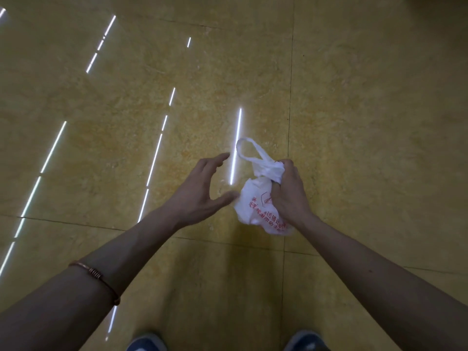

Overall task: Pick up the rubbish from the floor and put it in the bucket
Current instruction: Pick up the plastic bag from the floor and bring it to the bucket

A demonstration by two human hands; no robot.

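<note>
Head view, looking down on a glossy ochre tiled floor (367, 122), with both bare forearms reaching forward from the lower corners. The right hand (288, 196) holds the rubbish, a crumpled white plastic bag (254, 210). Its grip is closed round the bag's gathered neck, fingers curled over the bunched film, and the back of the hand faces the camera. One handle loop (247, 150) stands up and to the left out of the top of the fist. The body of the bag hangs below and to the left of the hand, partly hidden behind it. The bag thus lies in the right hand, in front of the person and between the two hands. Red printing runs in slanted lines across the bag's lower folds. It is Chinese script beneath a red outline figure, but creases and blur leave the characters unreadable, and no brand can be made out. The left hand (202, 188) holds nothing. Its grip is spread, fingers extended up and to the right, and the thumb reaches toward the bag's left edge. The thumb tip is blurred, so contact with the bag cannot be told. A copper-coloured bracelet (101, 277) with a coiled section circles the left forearm. Long white reflections (235, 145) streak the floor, and dark tile joints (291, 72) cross it. The toes of two blue shoes (147, 343) show at the bottom edge.
</note>
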